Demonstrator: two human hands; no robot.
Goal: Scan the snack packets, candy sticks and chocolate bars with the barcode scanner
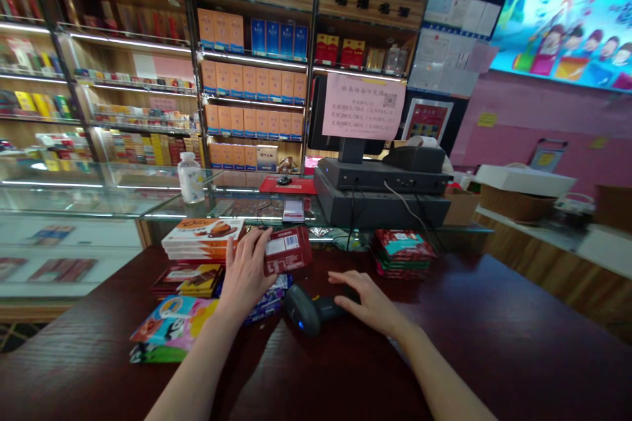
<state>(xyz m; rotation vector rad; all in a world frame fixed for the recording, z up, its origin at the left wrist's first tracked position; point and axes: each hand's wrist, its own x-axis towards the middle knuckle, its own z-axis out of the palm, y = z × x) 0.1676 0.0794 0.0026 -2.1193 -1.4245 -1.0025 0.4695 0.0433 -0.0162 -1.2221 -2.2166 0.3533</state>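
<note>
My left hand grips a dark red flat packet with a white barcode label, holding it tilted above the dark wooden counter. Just right of it lies a black barcode scanner with a blue light showing. My right hand rests over the scanner's handle end, fingers stretched out and touching it. Beneath my left hand lie several snack packets: a pink and yellow one, a dark chocolate box and a stack of orange and white boxes.
A stack of red and green packets sits at the counter's back. Behind it stand a black cash register with a pink notice, a phone, a white bottle on the glass case, and shelves of cartons.
</note>
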